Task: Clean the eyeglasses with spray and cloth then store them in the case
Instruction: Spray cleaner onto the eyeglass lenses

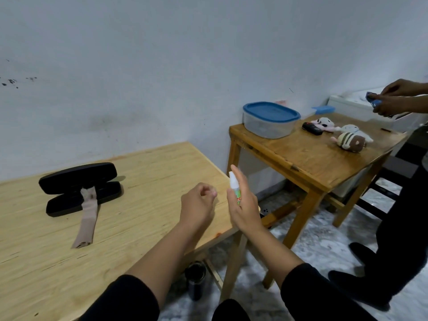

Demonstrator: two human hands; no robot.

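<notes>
Spray in hand, glasses not in sight

Right hand (pixel 244 205) grips the spray bottle (pixel 235 189) upright; left hand (pixel 196 206) beside it at 9 o'clock is loosely curled, holding nothing visible. Farther, at 10 o'clock on the counter (pixel 139 228), the open case (pixel 80 188) carries the cloth (pixel 88 218). Likely the spraying step; next, the eyeglasses must be found.

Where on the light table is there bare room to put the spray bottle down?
The light table is bare between the open black case and the left hand, and across the near side below the cloth. The right hand holds the spray bottle. Only the far-left corner is crowded.
</notes>
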